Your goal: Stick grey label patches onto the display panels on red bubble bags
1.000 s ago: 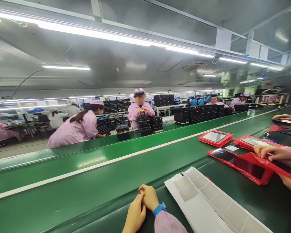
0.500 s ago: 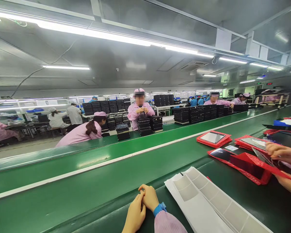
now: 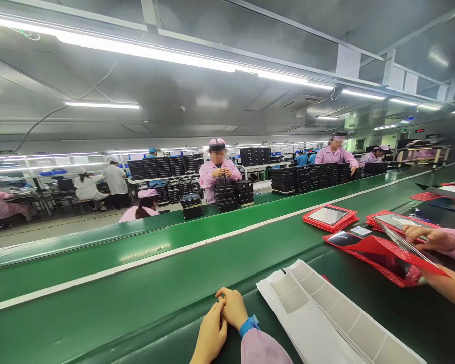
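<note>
My left hand and my right hand rest together at the near edge of the dark green bench. Their fingertips are pressed against each other in a pinch. Whether anything small sits between them is hidden. A blue strap and a pink sleeve cover my right wrist. White backing sheets with empty label squares lie just right of my hands, untouched.
A green conveyor belt runs left to right in front of me. Red cases with screens lie on it at the right, where a co-worker's hands handle an open red case. Workers in pink stand behind stacks of black trays.
My hands have stayed put. The co-worker at the right has shifted the open red case. Across the belt, one person in pink has bent lower and another at the back right has stood up.
</note>
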The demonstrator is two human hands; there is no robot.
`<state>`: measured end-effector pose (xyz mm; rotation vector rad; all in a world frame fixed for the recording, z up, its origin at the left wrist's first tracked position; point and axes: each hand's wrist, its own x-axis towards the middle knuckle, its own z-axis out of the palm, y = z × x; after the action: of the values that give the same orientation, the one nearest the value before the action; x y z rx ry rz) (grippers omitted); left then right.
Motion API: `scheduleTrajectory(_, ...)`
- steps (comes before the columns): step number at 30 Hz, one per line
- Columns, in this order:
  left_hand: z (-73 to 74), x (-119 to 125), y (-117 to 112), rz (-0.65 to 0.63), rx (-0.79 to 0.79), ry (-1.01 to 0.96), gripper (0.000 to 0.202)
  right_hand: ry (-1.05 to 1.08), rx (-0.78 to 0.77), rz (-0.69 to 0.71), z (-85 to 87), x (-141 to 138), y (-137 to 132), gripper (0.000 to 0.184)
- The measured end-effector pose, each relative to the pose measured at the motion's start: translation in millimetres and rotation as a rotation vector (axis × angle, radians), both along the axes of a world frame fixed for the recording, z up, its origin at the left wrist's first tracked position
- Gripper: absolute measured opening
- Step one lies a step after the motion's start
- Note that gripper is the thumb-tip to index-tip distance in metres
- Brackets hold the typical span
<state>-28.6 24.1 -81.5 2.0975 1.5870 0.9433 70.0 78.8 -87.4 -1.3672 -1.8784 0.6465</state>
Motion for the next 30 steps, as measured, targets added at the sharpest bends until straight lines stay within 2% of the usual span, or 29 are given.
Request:
scheduleTrajectory(11,-6.4,-2.3,2.9,-0.003,0.004,0.002,0.042,-0.007,-0.015,-0.009,7.3,0.7,-5.2,0.021)
scheduleTrajectory(30,-0.3,-1.3,1.0,-0.019,0.008,-0.018,0.04,0.005,0.003,-0.018,8.8,0.4,-6.9,0.02)
